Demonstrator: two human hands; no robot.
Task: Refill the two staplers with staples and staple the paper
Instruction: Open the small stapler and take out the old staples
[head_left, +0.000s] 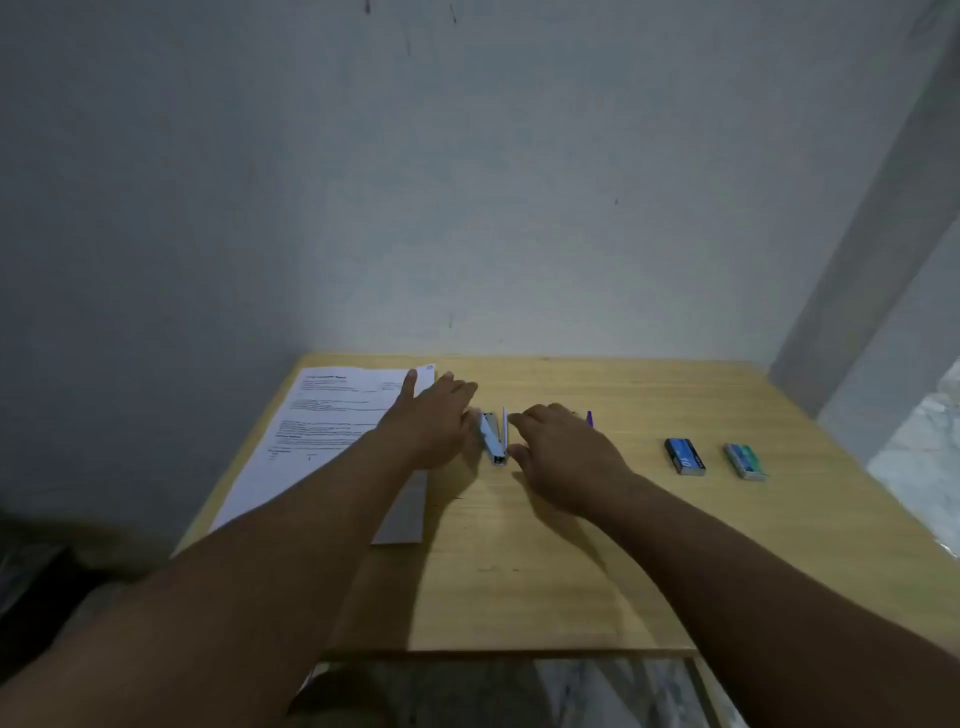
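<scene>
A pale stapler (493, 439), swung open, is flanked near the table's (571, 597) far edge by the spread left hand (434, 421) and the loosely curled right hand (563, 449), bare wood being left toward the near edge.

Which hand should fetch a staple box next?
Right. The right hand is nearer the blue staple box and green staple box; the left hand sits at the open stapler, probably steadying it.

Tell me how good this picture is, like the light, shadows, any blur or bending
Head view: dim, bluish light, darkest at the left corners; both arms throw soft shadows onto the wooden table; the wide lens bows the wall edge at right; the left hand, right hand and white stapler between them are slightly soft; print on the paper and staple boxes is unreadable.
</scene>
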